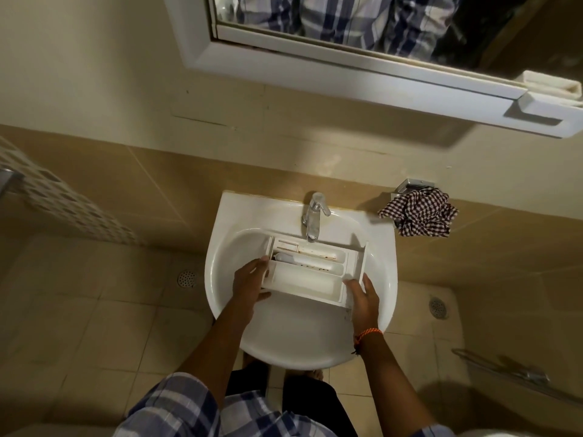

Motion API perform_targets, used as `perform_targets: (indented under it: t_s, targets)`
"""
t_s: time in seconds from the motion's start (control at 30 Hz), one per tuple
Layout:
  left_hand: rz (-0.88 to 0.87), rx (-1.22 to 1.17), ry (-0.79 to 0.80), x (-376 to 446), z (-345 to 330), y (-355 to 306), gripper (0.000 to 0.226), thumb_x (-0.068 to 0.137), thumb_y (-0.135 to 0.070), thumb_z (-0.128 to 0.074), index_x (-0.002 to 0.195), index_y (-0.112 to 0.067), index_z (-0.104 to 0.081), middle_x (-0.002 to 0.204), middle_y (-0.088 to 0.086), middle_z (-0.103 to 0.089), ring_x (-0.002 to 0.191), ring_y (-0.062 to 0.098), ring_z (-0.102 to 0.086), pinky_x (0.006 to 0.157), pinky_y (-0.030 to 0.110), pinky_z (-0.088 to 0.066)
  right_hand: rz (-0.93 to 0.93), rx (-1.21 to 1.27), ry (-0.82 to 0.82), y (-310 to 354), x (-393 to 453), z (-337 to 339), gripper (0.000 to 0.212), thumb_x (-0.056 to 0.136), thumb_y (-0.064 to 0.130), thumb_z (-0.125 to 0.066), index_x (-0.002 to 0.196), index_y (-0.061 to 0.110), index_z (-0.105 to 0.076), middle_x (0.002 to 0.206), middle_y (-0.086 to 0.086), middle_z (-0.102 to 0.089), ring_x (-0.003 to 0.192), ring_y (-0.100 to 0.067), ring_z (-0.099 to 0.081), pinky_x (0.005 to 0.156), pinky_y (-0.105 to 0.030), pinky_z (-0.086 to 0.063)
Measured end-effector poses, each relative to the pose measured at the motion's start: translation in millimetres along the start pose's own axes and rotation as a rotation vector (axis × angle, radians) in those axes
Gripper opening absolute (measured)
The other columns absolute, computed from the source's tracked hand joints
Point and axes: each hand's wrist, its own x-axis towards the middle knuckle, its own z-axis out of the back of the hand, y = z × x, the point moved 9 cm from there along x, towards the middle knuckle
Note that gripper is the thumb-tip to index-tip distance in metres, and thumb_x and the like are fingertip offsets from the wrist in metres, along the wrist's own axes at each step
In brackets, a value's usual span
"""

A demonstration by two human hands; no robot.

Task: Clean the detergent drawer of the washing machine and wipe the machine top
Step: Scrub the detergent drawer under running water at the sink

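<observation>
No writing, brand, number or sign is showing legibly anywhere; the detergent drawer (310,272) lying in the washbasin (220,263) below the tap (314,216) is bearing only stains, no readable label

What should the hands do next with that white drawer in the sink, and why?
Probably let one hand go and turn on the faucet. The detergent drawer already sits in the sink right under the spout, held at its ends by the left hand and the right hand. Brownish grime shows in its back compartments, and no water looks to be running.
</observation>
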Motion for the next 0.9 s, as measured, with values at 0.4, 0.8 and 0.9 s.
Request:
perform_targets:
  t_s: [0.4, 0.8, 0.9]
  targets:
    - [0.107, -0.376, 0.097, -0.3, -6.1, 6.7, 0.051, 0.101, -0.048, -0.066, 0.137, -0.012, -0.066, 0.128, 0.015, -0.071, 0.114, 0.035, -0.070, 0.073, 0.053, -0.066, 0.363, -0.559, -0.261, 43.9, -21.3, -10.3, 0.067, 0.096, 0.021, -0.072, 0.156, 0.017, -0.042, 0.156, -0.011, -0.046, 0.143, -0.030, -0.045, 0.118, -0.046, -0.041]
    - [0.073, -0.382, 0.099, 7.6, -4.8, -2.9, 0.051, 0.094, -0.045, -0.076, 0.134, -0.013, -0.069, 0.125, 0.011, -0.074, 0.114, 0.031, -0.071, 0.074, 0.049, -0.066, 0.757, -1.270, 0.137, 67.0, -11.4, -119.1, 0.050, 0.099, 0.032, -0.045, 0.139, 0.004, -0.059, 0.131, -0.017, -0.061, 0.116, -0.038, -0.061, 0.102, -0.044, -0.051]
    - [0.059, -0.408, 0.097, 9.3, -2.2, -1.7, 0.050, 0.095, -0.043, -0.076, 0.133, -0.011, -0.070, 0.124, 0.013, -0.076, 0.114, 0.032, -0.073, 0.079, 0.053, -0.066, 0.741, -1.235, 0.207, 65.9, -4.5, -128.5, 0.049, 0.102, 0.025, -0.052, 0.148, 0.007, -0.053, 0.140, -0.016, -0.057, 0.126, -0.037, -0.055, 0.109, -0.045, -0.046]
